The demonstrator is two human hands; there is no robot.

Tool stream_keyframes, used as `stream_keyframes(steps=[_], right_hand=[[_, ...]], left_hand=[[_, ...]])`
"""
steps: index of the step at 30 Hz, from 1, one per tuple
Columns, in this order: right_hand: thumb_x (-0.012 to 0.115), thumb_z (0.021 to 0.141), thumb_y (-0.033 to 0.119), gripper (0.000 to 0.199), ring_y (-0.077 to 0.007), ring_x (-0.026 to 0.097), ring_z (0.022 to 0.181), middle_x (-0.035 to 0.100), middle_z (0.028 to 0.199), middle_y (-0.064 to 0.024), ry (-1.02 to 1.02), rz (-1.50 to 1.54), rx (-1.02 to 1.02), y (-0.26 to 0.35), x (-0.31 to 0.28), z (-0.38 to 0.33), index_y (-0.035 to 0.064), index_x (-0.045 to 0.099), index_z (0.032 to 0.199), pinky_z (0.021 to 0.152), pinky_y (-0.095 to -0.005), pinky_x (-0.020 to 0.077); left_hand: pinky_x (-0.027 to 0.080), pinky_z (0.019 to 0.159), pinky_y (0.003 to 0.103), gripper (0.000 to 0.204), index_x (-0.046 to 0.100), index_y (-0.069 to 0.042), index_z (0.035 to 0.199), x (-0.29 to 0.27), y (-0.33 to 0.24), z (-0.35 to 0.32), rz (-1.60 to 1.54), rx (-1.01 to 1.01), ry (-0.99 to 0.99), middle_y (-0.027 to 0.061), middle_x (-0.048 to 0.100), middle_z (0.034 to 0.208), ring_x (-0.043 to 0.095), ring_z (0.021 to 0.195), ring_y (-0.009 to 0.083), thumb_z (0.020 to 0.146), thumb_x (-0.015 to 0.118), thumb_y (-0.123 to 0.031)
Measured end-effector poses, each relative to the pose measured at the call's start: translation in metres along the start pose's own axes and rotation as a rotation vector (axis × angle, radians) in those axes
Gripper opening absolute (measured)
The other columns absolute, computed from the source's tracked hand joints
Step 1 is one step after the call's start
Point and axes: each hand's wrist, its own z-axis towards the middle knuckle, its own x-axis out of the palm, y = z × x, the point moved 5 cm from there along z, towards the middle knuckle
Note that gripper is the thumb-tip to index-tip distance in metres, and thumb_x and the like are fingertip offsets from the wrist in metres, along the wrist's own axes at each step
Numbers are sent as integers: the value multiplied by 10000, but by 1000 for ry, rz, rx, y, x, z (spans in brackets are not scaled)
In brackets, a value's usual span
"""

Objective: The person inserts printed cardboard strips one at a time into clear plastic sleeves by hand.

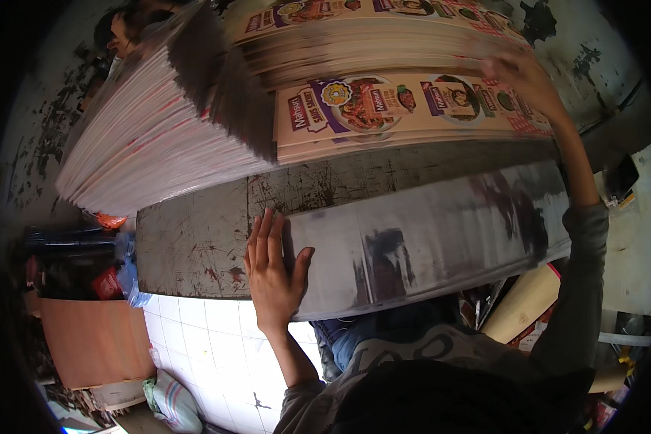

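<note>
A scratched dark metal worktable is filling the middle. The left hand is lying open and flat against the end of a grey stack of flat cardboard sheets. The right hand, blurred, is reaching onto a printed stack of carton blanks; its grip is unclear.

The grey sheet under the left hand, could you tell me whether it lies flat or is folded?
Flat. The grey sheet lies spread along the worn table, with the left hand pressed palm-down on its end.
</note>
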Motion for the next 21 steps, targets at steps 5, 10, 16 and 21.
stream_keyframes(steps=[5,10,16,21], right_hand=[[495,866,473,509,-305,545,1044,544,1178,-128,-184,-380,-362,0,1,112,64,553,1164,898,-412,436],[409,811,652,719,-313,422,1199,430,1313,-137,-235,-582,-39,-84,65,202,138,410,1314,996,-461,334],[418,655,796,952,-343,354,1247,372,1358,-143,-189,-487,123,-61,66,192,71,471,1270,999,-552,252],[471,695,726,865,-328,417,1193,448,1268,-171,-154,-516,141,-43,66,189,53,500,1238,960,-521,313]], left_hand=[[356,967,435,523,440,-38,1249,3,4,2,-125,-72,-16,178,441,1297,396,1227,341,798,611,-240],[376,947,430,504,428,-16,1251,-4,4,2,-192,-65,-48,200,494,1231,448,1180,349,804,585,-189],[388,935,436,447,503,-11,1180,-4,3,1,-102,-115,-95,197,560,1143,539,1072,325,774,622,-158],[406,923,422,369,572,-11,1092,-10,3,-1,-72,-80,-163,163,609,1074,597,975,282,744,649,-106]])
